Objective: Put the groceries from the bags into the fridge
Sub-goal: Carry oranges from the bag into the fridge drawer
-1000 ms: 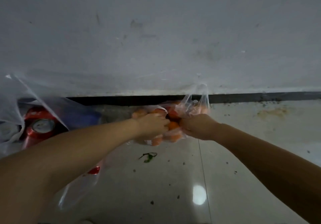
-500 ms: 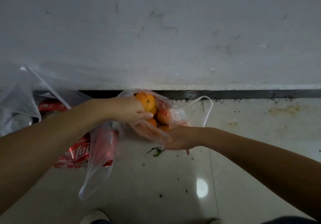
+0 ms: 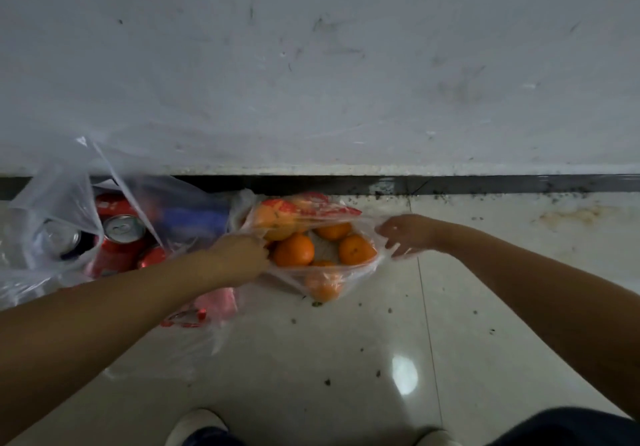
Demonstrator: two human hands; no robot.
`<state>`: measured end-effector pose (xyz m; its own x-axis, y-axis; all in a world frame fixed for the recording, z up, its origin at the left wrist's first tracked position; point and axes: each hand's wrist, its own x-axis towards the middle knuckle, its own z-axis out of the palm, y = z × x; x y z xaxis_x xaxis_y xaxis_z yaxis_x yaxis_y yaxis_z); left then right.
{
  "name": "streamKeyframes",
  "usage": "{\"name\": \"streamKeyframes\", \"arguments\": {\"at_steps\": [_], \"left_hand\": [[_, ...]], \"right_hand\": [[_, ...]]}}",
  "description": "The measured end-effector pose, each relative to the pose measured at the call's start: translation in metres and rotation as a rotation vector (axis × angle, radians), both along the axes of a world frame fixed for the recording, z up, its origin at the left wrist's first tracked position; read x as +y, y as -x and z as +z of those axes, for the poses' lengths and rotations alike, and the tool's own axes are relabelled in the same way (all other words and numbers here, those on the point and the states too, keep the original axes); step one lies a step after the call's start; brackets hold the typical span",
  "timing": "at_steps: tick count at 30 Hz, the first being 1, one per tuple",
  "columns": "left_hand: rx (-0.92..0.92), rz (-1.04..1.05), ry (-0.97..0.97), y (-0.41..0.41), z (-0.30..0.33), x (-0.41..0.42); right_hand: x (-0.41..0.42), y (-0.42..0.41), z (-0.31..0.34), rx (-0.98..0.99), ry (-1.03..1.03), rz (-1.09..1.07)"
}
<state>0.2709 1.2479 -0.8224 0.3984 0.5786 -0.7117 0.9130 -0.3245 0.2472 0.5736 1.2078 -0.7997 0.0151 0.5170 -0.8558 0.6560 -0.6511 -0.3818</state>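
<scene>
Risks, in order of size. The fridge is not appearing in this view, so the whole load is facing a carry of unknown length. The thin clear bag [image 3: 349, 269] of oranges [image 3: 293, 250] is being spread wide at its mouth; judged from the stretch in the film, a tear or a slipped edge would be spilling fruit onto the floor [image 3: 311, 359], where round oranges would be rolling toward the wall [image 3: 311, 64]. The second bag [image 3: 59, 203], slumping at the left with its mouth open, is holding cans [image 3: 122, 234]; a knock from the left forearm could be tipping them out. Dark specks are lying on the tiles around the fruit bag, so any dropped orange would be picking up dirt.

Position. The fruit bag is sitting on the floor just before the wall's dark base strip, between the two hands. The left hand [image 3: 239, 258] is pinching the bag's left edge with fingers curled, touching the plastic just beside the nearest orange. The right hand [image 3: 403, 234] is gripping the right edge, fingers hooked through the film and pulling it outward. Neither hand is holding an orange itself. The can bag is lying just beside the fruit bag, under and beyond the left forearm.
</scene>
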Motion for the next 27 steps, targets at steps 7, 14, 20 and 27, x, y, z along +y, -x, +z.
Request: {"name": "streamKeyframes", "arguments": {"at_steps": [7,14,20,27], "left_hand": [[-0.318,0.478,-0.313,0.001,0.014,0.037],[-0.072,0.180,-0.432,-0.013,0.014,0.046],[-0.176,0.307,-0.341,-0.018,0.001,0.048],[-0.283,0.499,-0.014,-0.020,-0.007,0.060]], "right_hand": [[0.011,0.023,0.000,-0.226,-0.354,0.175],[0.013,0.068,0.004,-0.098,-0.786,0.620],[0.029,0.045,-0.029,-0.262,-0.502,0.712],[0.023,0.010,-0.026,-0.432,-0.431,0.593]]}}
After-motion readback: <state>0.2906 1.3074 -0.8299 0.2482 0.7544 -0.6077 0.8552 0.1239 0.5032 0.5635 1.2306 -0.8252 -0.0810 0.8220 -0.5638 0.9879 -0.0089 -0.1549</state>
